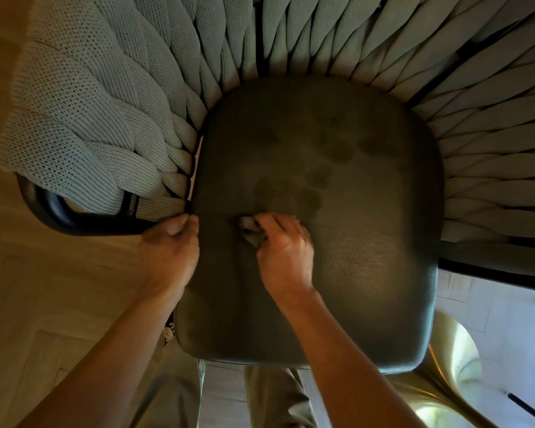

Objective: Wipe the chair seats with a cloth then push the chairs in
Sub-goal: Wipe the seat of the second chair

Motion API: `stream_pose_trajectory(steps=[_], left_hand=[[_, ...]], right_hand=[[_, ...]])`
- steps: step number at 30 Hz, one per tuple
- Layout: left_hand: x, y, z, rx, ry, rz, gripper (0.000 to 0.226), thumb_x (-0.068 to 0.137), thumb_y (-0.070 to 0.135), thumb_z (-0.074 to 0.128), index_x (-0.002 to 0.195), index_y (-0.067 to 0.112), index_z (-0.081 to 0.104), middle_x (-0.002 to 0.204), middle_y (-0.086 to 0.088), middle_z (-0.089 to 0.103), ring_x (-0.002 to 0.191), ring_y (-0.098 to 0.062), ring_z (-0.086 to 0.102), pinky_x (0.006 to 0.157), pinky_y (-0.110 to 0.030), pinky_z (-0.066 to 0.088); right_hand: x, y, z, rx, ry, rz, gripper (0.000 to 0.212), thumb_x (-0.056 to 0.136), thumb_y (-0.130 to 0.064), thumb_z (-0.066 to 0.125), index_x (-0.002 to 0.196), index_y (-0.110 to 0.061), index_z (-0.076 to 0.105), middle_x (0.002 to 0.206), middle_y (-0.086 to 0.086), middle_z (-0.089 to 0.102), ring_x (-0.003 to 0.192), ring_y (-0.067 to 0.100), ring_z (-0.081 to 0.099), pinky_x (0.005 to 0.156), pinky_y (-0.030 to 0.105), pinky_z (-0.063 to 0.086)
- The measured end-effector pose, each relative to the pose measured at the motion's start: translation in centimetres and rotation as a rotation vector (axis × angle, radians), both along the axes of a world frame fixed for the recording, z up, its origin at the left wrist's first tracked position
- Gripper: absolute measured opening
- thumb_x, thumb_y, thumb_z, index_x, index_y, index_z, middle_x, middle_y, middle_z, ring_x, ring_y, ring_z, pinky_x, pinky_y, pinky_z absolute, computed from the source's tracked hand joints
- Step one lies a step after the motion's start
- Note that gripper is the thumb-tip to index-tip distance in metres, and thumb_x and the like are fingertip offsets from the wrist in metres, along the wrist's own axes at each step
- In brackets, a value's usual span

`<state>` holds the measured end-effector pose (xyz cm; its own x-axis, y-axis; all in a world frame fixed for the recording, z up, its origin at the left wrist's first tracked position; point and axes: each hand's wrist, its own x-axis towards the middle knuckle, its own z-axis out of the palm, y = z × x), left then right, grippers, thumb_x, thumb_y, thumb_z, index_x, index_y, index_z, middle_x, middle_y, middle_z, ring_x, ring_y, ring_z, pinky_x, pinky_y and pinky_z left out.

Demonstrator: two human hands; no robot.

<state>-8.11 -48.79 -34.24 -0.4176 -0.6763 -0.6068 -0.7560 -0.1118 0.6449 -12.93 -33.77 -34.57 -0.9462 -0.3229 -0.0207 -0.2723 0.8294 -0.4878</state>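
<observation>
- My right hand [283,248] pinched the small cloth [250,230], bunched on the dark chair seat [337,168].
- My left hand [170,245], fingers curled, gripped the seat's left edge.
- I judged the damp blotches beyond the cloth could be missed, or the wad could slip free.

- chair seat [352,211]: dark cushion, blotchy darker patches around centre
- cloth [250,229] lies on it, 9 o'clock of centre
- wood floor [59,288] carries the chair

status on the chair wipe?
Right hand grips cloth, on seat mid-front. Left hand curled at seat's left edge by armrest. Darker patches ahead of cloth. Nothing in the way.
</observation>
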Motion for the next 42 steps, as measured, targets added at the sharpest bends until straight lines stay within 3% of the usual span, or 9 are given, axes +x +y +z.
stream_pose_trajectory(steps=[5,12,16,22,25,28,33,37,42], left_hand=[[-0.4,0.4,-0.2,-0.115,-0.051,-0.097,0.037,0.09,0.035,0.064,0.124,0.024,0.062,0.116,0.001,0.066,0.099,-0.013,0.064,0.093,-0.035,0.052],[-1.5,0.5,-0.2,-0.345,-0.13,-0.299,0.037,0.089,0.028,0.066,0.12,0.009,0.062,0.115,-0.009,0.067,0.102,-0.024,0.064,0.089,-0.03,0.047],[-1.6,0.5,-0.4,-0.391,-0.116,-0.355,0.039,0.087,0.022,0.068,0.123,0.009,0.059,0.112,-0.008,0.067,0.102,-0.025,0.063,0.09,-0.032,0.046],[-1.6,0.2,-0.4,-0.369,-0.105,-0.366,0.036,0.088,0.021,0.067,0.122,0.011,0.062,0.112,-0.007,0.067,0.102,-0.023,0.064,0.092,-0.036,0.049],[-1.5,0.2,-0.4,-0.365,-0.098,-0.383,0.034,0.089,0.021,0.065,0.121,0.012,0.063,0.109,-0.007,0.068,0.1,-0.024,0.065,0.091,-0.038,0.05],[-1.4,0.1,-0.4,-0.353,-0.096,-0.392,0.033,0.09,0.021,0.064,0.121,0.012,0.063,0.109,-0.007,0.069,0.1,-0.023,0.065,0.091,-0.037,0.05],[-1.7,0.0,0.2,-0.295,-0.088,-0.321,0.028,0.093,0.023,0.06,0.119,0.012,0.065,0.109,-0.006,0.07,0.1,-0.021,0.065,0.091,-0.034,0.049],[-2.4,0.0,1.5,-0.217,-0.107,-0.278,0.037,0.1,0.038,0.043,0.09,0.013,0.067,0.084,-0.003,0.066,0.091,-0.028,0.064,0.075,-0.032,0.044],[-3.3,0.1,2.5,-0.091,-0.198,-0.223,0.064,0.099,0.055,0.021,0.124,0.008,0.056,0.124,-0.02,0.058,0.114,-0.036,0.054,0.1,-0.047,0.042]], right_hand=[[-1.3,7.2,-0.1,0.09,0.074,-0.066,0.038,0.064,-0.005,0.053,0.095,-0.018,0.072,0.088,0.004,0.069,0.078,0.03,0.064,0.063,0.04,0.056],[-3.7,16.5,0.1,0.189,0.013,-0.221,0.039,0.067,0.01,0.066,0.098,-0.014,0.071,0.09,0.013,0.067,0.071,0.039,0.062,0.056,0.044,0.055],[-5.1,21.0,0.0,0.148,0.006,-0.341,0.023,0.083,-0.002,0.058,0.102,-0.01,0.069,0.093,0.017,0.067,0.075,0.04,0.062,0.062,0.052,0.055],[-5.8,23.6,-0.7,0.109,0.095,-0.369,0.02,0.085,-0.002,0.062,0.102,-0.006,0.07,0.092,0.015,0.07,0.075,0.028,0.065,0.063,0.025,0.045],[-5.3,22.7,-1.0,0.016,0.116,-0.397,0.025,0.081,-0.002,0.061,0.102,-0.009,0.071,0.095,0.011,0.071,0.08,0.026,0.066,0.07,0.014,0.048],[-4.8,19.5,-1.3,0.017,0.129,-0.339,0.036,0.072,0.002,0.053,0.102,-0.008,0.072,0.094,0.015,0.07,0.08,0.036,0.066,0.07,0.037,0.055],[-2.5,8.6,-0.9,-0.075,0.11,-0.113,0.045,0.062,0.001,0.055,0.099,-0.016,0.073,0.092,0.006,0.07,0.081,0.03,0.066,0.067,0.037,0.058],[-0.7,0.4,-1.0,-0.2,0.039,-0.054,0.042,0.069,-0.012,0.044,0.099,-0.015,0.073,0.094,0.004,0.071,0.086,0.024,0.066,0.07,0.037,0.058],[0.4,-7.4,-0.3,-0.22,-0.011,0.053,0.02,0.079,-0.013,0.065,0.097,-0.017,0.072,0.089,0.003,0.071,0.084,0.022,0.065,0.072,0.033,0.054]])
